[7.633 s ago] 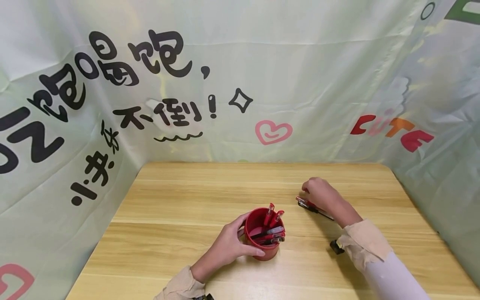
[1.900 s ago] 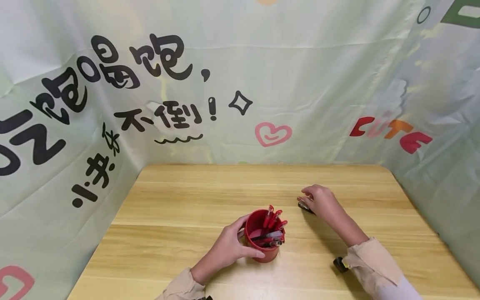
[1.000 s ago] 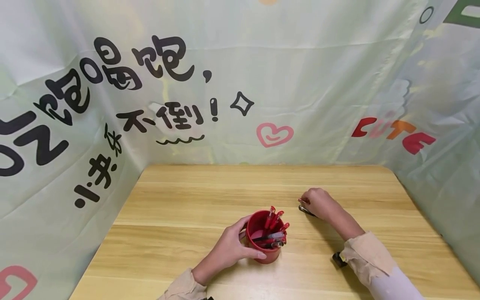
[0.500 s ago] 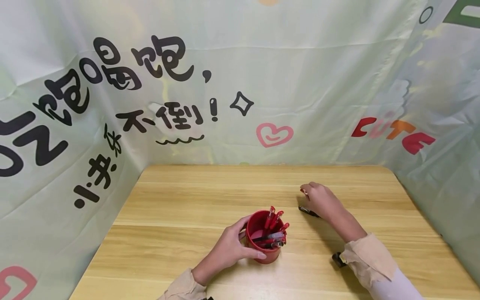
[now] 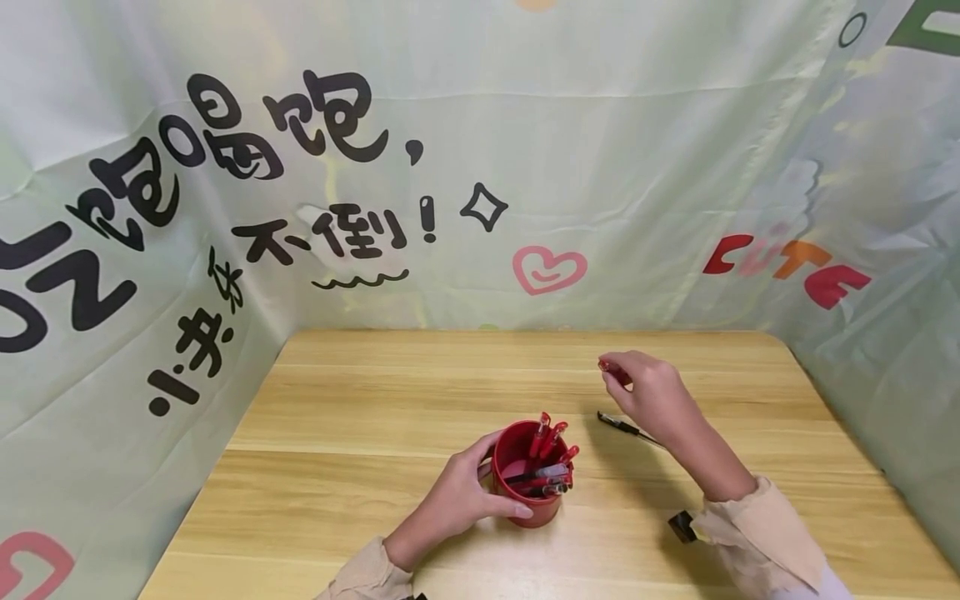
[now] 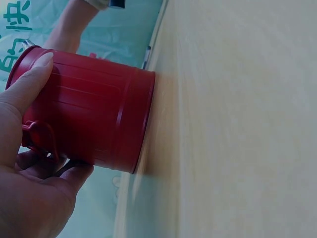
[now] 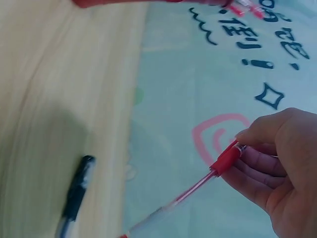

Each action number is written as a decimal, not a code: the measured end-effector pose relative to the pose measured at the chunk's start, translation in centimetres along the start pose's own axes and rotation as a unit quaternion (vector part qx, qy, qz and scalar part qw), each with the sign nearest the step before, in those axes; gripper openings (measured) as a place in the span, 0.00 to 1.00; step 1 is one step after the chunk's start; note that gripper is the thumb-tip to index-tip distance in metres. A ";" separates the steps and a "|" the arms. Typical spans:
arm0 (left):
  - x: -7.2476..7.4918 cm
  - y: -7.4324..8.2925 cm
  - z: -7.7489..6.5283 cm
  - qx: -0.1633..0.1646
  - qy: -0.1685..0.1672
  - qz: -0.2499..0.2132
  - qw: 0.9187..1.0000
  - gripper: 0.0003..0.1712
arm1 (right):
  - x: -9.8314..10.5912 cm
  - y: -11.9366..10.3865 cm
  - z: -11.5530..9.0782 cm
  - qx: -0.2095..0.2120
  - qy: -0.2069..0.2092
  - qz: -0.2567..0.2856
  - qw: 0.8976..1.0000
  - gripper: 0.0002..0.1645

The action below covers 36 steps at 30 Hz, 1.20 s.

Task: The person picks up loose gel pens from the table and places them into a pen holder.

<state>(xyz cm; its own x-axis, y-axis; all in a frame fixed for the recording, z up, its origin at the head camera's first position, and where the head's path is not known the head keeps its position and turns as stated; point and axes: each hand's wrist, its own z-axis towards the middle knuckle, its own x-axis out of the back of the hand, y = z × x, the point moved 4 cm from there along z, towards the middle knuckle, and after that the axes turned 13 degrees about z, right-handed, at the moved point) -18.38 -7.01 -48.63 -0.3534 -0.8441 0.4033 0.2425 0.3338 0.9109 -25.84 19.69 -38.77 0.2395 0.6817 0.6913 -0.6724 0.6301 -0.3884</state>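
My left hand (image 5: 461,496) grips the red metal cup (image 5: 534,510) from its left side, thumb near the rim, as the left wrist view shows. Inside the cup lean several pens (image 5: 551,442), some red and some dark or clear. In the right wrist view my right hand (image 7: 285,158) pinches a red pen (image 7: 225,161) by its red end between thumb and fingers, above the table. From the head view, only a small red tip of that pen shows at the fingers. Below the right hand a black pen (image 5: 619,423) lies on the table, apart from the fingers.
The wooden table (image 5: 360,400) carries the cup near its front middle. A printed cloth (image 5: 450,125) hangs along the back and both sides. A black wrist device (image 5: 682,527) sits under the right sleeve.
My right hand picks a red pen off the table from beside the black pen and lifts it upward. Earlier another red pen joined those in the cup. The left hand keeps its grip.
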 end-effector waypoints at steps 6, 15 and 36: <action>0.0 0.0 0.0 -0.003 -0.001 0.001 1.000 0.56 | 1.2 -1.5 0.0 0.022 0.056 0.027 0.998 0.13; 0.0 0.2 0.0 -0.005 0.001 -0.005 1.000 0.57 | 2.9 -3.6 0.2 0.047 0.124 0.108 0.985 0.15; 0.0 0.3 -0.1 -0.008 0.001 0.002 1.000 0.57 | 5.8 -6.9 -0.6 -0.094 0.181 0.318 0.926 0.13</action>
<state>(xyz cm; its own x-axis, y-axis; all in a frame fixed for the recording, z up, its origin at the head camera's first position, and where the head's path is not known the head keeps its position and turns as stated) -18.22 -6.93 -48.43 -0.3511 -0.8432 0.4071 0.2586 0.3305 0.9077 -19.37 19.50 -32.48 0.0789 0.9956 0.0506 -0.6330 0.0893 -0.7690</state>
